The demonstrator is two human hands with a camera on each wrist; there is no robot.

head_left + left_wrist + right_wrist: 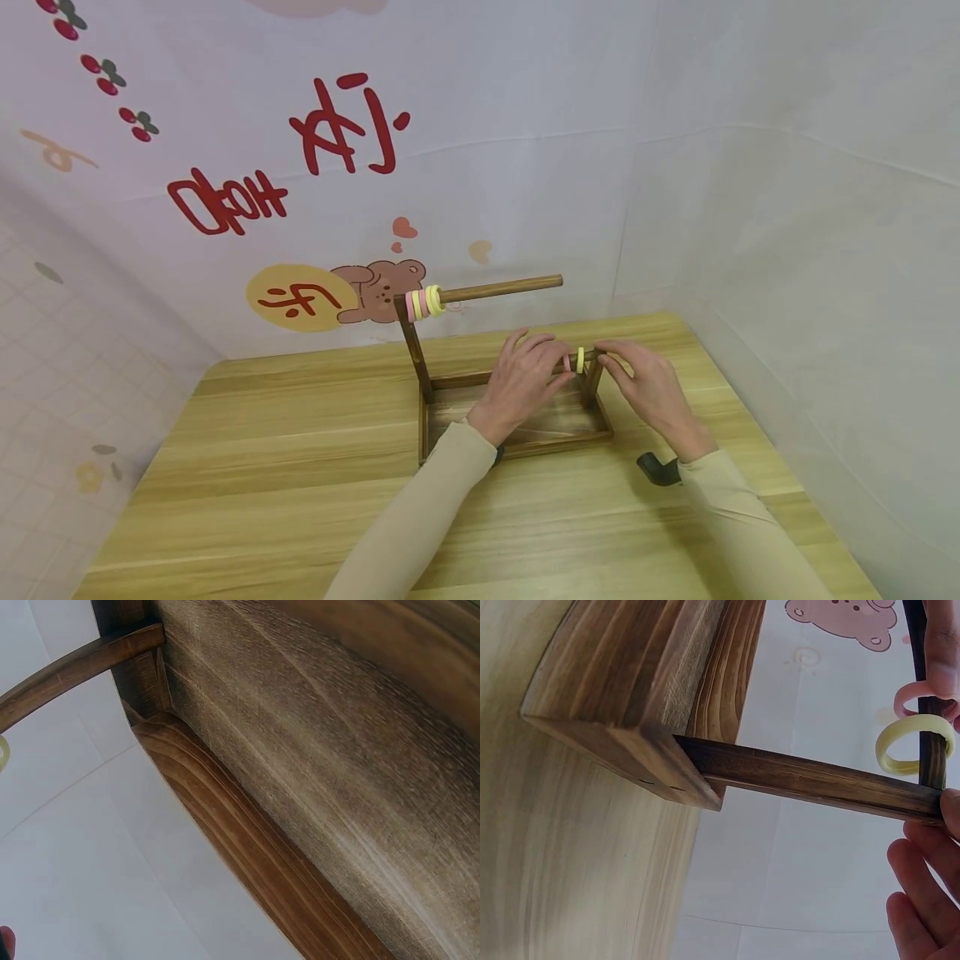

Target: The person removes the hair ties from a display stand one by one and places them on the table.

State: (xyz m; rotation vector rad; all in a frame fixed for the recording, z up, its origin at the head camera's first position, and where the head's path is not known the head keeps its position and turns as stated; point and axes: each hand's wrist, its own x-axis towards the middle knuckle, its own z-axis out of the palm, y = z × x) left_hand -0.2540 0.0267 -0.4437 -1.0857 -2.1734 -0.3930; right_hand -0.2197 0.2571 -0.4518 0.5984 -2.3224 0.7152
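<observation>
A dark wooden rack with a tray base stands on the table, carrying two rods on posts. My left hand reaches over the tray and pinches a pink ring on the lower rod. Beside it, nearer the rod's end, a yellow ring hangs around the same rod. My right hand pinches the corner where this rod meets the top of its post. The left wrist view shows mostly the tray floor, with a sliver of fingertip at its edge.
Several pink and yellow rings sit against the post on the upper rod, whose right end is free. The wood-grain table meets a printed white wall behind and a plain one at right.
</observation>
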